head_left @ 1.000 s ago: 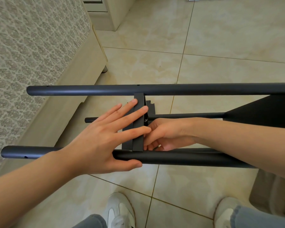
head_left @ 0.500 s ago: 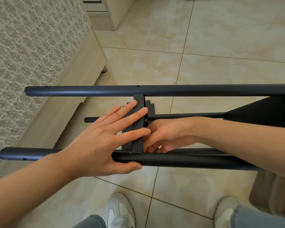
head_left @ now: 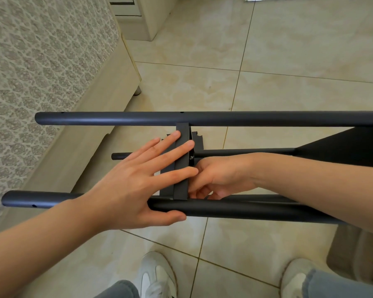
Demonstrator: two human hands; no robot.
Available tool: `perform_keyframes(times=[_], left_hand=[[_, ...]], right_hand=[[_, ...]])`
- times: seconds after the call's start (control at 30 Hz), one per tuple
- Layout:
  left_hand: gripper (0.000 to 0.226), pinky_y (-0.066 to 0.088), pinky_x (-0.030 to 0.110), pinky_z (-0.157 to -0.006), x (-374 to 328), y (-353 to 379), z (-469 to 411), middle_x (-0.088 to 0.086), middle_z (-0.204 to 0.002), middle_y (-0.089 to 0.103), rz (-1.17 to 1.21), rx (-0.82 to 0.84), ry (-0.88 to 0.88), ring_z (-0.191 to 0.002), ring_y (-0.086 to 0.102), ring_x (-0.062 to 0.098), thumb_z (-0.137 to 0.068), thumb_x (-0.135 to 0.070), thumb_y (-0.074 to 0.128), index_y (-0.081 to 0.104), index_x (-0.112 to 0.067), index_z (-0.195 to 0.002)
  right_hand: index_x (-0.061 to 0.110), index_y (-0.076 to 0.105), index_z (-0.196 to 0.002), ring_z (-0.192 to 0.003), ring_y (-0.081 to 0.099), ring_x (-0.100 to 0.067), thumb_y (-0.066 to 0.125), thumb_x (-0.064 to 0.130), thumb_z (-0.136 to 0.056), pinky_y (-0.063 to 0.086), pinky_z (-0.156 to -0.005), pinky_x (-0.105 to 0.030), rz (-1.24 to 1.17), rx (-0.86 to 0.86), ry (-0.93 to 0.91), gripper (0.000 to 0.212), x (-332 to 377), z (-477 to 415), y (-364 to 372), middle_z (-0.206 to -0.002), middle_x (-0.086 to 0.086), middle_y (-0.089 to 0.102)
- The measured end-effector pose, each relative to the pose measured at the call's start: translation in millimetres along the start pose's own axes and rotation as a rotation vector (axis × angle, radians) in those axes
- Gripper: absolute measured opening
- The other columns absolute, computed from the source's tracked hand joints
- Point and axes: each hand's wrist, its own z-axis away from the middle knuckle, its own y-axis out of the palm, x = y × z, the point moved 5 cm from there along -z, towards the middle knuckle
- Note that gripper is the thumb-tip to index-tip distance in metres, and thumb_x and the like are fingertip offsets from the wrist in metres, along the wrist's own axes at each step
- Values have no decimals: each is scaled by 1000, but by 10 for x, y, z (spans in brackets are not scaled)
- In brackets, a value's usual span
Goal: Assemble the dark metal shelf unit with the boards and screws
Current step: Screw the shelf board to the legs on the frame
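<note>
The dark metal shelf frame lies on its side above the tiled floor. Its far tube (head_left: 116,118), near tube (head_left: 235,210) and a thinner middle tube (head_left: 246,151) run left to right. A dark board (head_left: 182,134) stands on edge between the far and near tubes. A second dark board (head_left: 342,145) sits at the right. My left hand (head_left: 134,181) presses straight fingers against the board's left face, with its thumb along the near tube. My right hand (head_left: 222,175) curls its fingers behind the board near the near tube. What it holds is hidden. A small screw (head_left: 191,157) shows on the board's right side.
A bed with a patterned cover (head_left: 41,61) and pale wooden frame (head_left: 116,87) runs along the left. A pale cabinet (head_left: 146,18) stands at the top. My two white shoes (head_left: 157,276) (head_left: 297,276) are below the frame. A grey-brown object (head_left: 353,254) sits at the lower right.
Both hands keep their places on the board. The frame has drifted very slightly toward me.
</note>
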Motion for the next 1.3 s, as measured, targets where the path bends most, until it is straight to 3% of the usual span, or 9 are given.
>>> perform_keyframes(times=[0.1,0.27,0.33,0.5,0.87,1.03,1.13,1.2,1.3], left_hand=[[68,29,51,-120,19,-9,-13,7,-163,30,6,-3,-4,-154,17,29,-89,-64,57,56,-22,-143],[69,30,45,-119,96,-43,-90,4,-163,30,-4,25,-17,-154,16,28,-91,-66,51,52,-23,-146],[69,30,44,-120,135,-56,-131,3,-163,30,-13,38,-26,-154,16,27,-93,-65,48,52,-21,-146],[72,22,40,-124,244,-69,-202,-7,-165,22,23,108,-122,-156,5,15,-94,-68,37,39,-28,-153],[77,10,28,-124,268,-64,-259,-25,-163,1,28,233,-273,-151,-10,-2,-83,-82,14,10,-48,-152],[68,41,30,-113,140,-214,-148,-16,-155,41,106,43,-351,-141,40,4,-89,-68,40,50,-33,-146],[39,55,38,-90,58,-325,-51,-7,-120,69,88,-26,-306,-116,61,13,-94,-43,61,69,-23,-127],[27,59,37,-72,-47,-384,-2,-3,-98,73,-31,-44,-175,-96,68,18,-90,-24,75,74,-17,-116],[28,60,34,-61,-139,-479,107,-1,-95,75,-102,-112,-113,-86,71,20,-81,-13,82,77,-12,-109]], right_hand=[[4,67,-112,-84,65,-18,57,13,-96,54,-80,-30,74,-26,-36,21,52,28,-13,-93,-8,70],[1,66,-115,-102,68,-29,52,14,-97,55,-94,-39,150,-63,-79,26,125,125,-70,-111,-18,71],[5,71,-100,-92,70,-24,51,21,-98,56,-86,-36,328,-142,-93,26,182,204,-112,-98,-12,74],[20,70,-70,-54,59,3,41,35,-103,39,-55,-5,682,-395,-131,47,360,351,-205,-62,10,67],[22,71,-77,-57,52,0,46,35,-99,36,-54,-14,798,-503,-232,36,427,501,-248,-64,9,61],[27,72,-95,-71,60,2,52,37,-97,39,-61,-12,869,-483,-196,22,431,598,-191,-77,15,66],[23,70,-105,-78,60,-8,51,36,-99,45,-67,-21,985,-502,-160,24,450,647,-142,-86,8,66],[22,68,-108,-80,60,-13,50,37,-99,49,-71,-26,1045,-523,-151,25,450,692,-98,-89,3,66],[21,67,-109,-83,62,-13,51,37,-99,54,-79,-34,1148,-581,-147,25,462,768,-54,-93,2,67]])
